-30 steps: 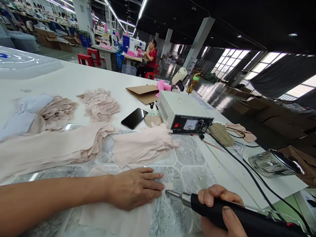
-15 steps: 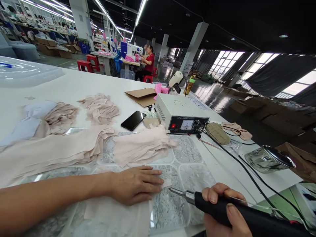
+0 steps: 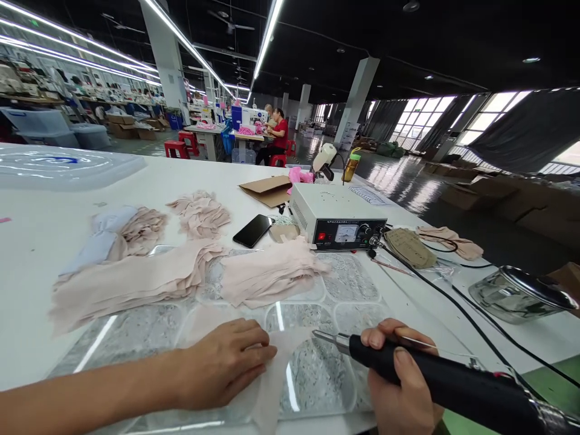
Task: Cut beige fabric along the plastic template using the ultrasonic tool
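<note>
Since a second ago our left hand (image 3: 226, 359) has slid back toward us across the sheer fabric piece (image 3: 277, 368), and a gap has opened between its fingertips (image 3: 267, 350) and the metal tip (image 3: 327, 339) of the black-handled power tool (image 3: 435, 383), which earlier sat right at them. Our view has also lifted, so more of the hall shows.

We keep the left grip apart: palm down, fingers loosely spread and pressing the fabric piece onto the textured clear mat (image 3: 317, 377) at the near edge of the white tabletop (image 3: 40, 241). The fabric piece lies under that hand and runs out to the right, its far corner just beside the tool's tip. Our right hand (image 3: 401, 393) has its grip clamped around the tool's handle, forefinger on top, with the tip pointing left and hanging low over the mat. We cannot tell whether the tip touches the fabric.

Beyond the mat, two stacks of beige fabric (image 3: 136, 281) (image 3: 272, 272) lie side by side. Behind them sit a smartphone (image 3: 252, 230) and a white control box (image 3: 338, 217) with a dial, from which a black cable (image 3: 453, 302) runs toward us on the right. A shiny metal lid (image 3: 521, 293) rests near the right edge. Far back, a person in a red top (image 3: 277, 134) sits at a sewing station.
</note>
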Demonstrator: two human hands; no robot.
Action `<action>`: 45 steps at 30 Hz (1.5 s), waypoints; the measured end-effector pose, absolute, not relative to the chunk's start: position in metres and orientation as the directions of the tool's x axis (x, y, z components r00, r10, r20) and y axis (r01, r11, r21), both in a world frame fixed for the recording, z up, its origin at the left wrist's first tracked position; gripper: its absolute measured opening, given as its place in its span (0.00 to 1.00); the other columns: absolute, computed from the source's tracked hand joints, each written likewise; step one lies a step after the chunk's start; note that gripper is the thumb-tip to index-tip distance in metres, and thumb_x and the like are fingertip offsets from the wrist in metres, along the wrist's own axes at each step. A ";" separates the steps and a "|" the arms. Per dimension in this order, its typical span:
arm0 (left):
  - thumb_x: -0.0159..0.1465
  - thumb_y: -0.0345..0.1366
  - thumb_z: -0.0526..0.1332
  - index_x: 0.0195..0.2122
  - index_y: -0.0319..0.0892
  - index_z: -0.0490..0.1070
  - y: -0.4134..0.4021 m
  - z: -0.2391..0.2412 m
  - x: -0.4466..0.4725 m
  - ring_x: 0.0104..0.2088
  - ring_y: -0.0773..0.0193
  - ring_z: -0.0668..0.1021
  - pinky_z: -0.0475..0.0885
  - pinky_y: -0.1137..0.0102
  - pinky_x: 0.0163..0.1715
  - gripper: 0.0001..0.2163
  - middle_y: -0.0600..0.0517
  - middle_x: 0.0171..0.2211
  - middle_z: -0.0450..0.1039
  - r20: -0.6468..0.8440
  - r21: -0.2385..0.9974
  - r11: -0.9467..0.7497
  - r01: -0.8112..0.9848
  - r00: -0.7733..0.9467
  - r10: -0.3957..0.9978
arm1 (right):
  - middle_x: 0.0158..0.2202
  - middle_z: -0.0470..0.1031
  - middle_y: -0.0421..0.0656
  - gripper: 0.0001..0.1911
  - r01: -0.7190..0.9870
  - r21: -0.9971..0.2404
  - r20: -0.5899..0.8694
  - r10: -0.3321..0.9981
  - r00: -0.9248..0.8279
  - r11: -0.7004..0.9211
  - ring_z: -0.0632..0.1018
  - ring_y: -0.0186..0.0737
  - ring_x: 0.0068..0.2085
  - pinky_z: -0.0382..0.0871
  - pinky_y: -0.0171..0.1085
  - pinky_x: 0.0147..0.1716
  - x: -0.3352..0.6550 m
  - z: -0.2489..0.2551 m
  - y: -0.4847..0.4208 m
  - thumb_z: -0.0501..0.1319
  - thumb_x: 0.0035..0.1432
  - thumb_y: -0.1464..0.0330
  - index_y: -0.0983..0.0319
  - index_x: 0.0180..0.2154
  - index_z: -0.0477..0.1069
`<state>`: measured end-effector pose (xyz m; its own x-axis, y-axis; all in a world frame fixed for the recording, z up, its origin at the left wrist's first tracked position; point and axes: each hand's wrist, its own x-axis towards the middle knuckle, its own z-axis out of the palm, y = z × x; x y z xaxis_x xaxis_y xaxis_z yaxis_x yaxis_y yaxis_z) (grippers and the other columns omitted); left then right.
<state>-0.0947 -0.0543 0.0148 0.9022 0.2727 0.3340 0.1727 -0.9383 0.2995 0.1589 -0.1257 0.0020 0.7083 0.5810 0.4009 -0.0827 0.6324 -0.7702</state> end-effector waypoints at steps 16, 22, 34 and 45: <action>0.72 0.29 0.49 0.50 0.38 0.70 -0.053 0.008 -0.093 0.45 0.56 0.77 0.71 0.64 0.47 0.12 0.42 0.46 0.76 0.320 0.195 -0.973 0.124 0.929 0.183 | 0.31 0.72 0.39 0.06 0.117 -0.826 0.459 0.536 0.709 0.552 0.74 0.35 0.28 0.74 0.41 0.30 0.174 0.003 -0.138 0.66 0.50 0.66 0.60 0.30 0.70; 0.70 0.31 0.54 0.49 0.39 0.69 -0.063 0.000 -0.083 0.34 0.59 0.74 0.70 0.66 0.37 0.09 0.46 0.37 0.73 0.319 0.181 -0.956 0.232 0.905 0.280 | 0.33 0.72 0.39 0.06 0.077 -0.810 0.462 0.551 0.695 0.582 0.73 0.35 0.28 0.72 0.41 0.31 0.171 0.000 -0.135 0.64 0.52 0.67 0.59 0.33 0.70; 0.71 0.28 0.50 0.45 0.39 0.72 -0.050 0.023 -0.087 0.40 0.58 0.76 0.71 0.63 0.45 0.11 0.44 0.41 0.74 0.301 0.261 -0.950 0.173 0.920 0.250 | 0.31 0.70 0.40 0.05 0.021 -0.825 0.502 0.715 0.486 0.565 0.74 0.37 0.29 0.74 0.42 0.31 0.174 0.008 -0.163 0.62 0.58 0.68 0.57 0.39 0.70; 0.70 0.26 0.51 0.50 0.39 0.71 -0.045 0.016 -0.105 0.52 0.54 0.76 0.67 0.58 0.57 0.12 0.43 0.49 0.76 0.257 0.181 -0.978 0.108 0.954 0.153 | 0.34 0.69 0.42 0.06 -0.170 -0.839 0.438 0.827 0.352 0.517 0.74 0.36 0.26 0.74 0.41 0.26 0.168 0.005 -0.177 0.61 0.61 0.65 0.55 0.41 0.71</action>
